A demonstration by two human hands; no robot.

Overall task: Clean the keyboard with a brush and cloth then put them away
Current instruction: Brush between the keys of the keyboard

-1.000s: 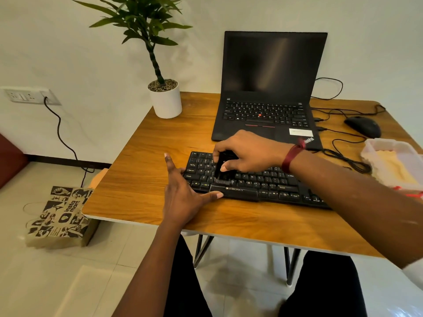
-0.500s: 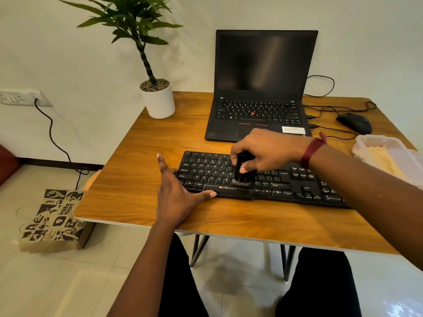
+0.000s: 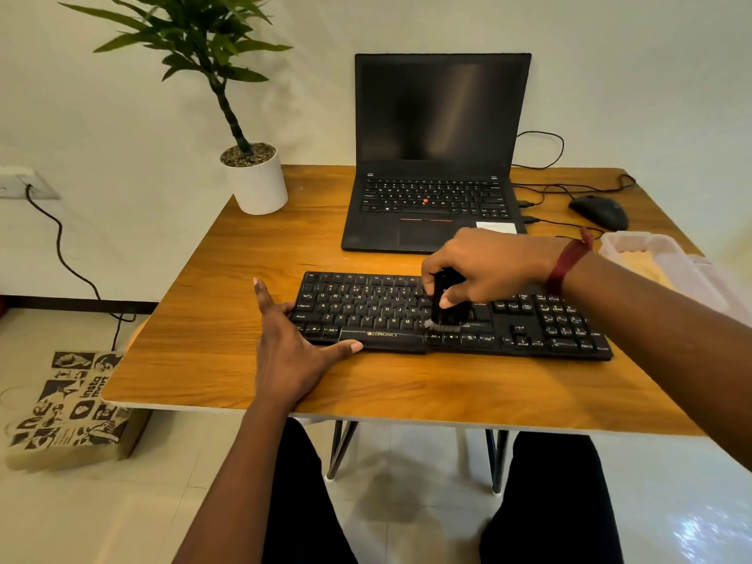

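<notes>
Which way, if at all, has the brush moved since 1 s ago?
Yes. The brush in the right hand has swept rightward along the keyboard, from above the left end of the space bar to just past its right end.

Half-seen parts around the black full-size keyboard [image 3: 529, 331]

The right hand [image 3: 488, 266] wraps the small black brush [image 3: 445, 317], so only its lower body and pale bristle tips show, and the hand covers the keys beneath it. The left hand [image 3: 289, 348] hides the keyboard's near left corner. At the right edge the pale plastic tray [image 3: 651, 248] is blurred and cut off, and the yellow cloth [image 3: 647, 266] in it is a soft smear (its folds cannot be made out). The white wall socket [image 3: 24, 185] is clipped by the left edge. The green potted plant [image 3: 195, 38] loses its top leaves to the upper edge. The number-pad legends are too small to read.
</notes>
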